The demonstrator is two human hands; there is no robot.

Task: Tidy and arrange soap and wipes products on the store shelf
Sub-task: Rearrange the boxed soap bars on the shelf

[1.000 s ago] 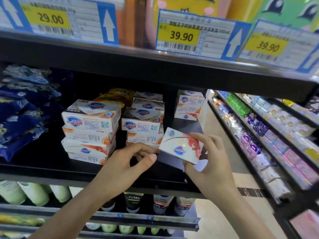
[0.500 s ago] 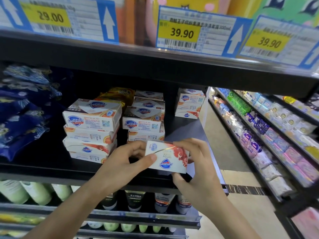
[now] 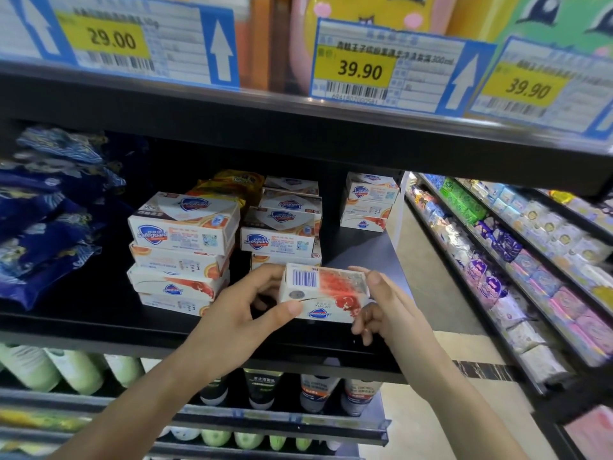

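Soap box (image 3: 326,293) now tipped barcode-up between both hands.

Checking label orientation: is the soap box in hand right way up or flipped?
Flipped. The held soap box shows its Safeguard logo upside down on the near face, barcode side on top, pinched between left hand and right hand.
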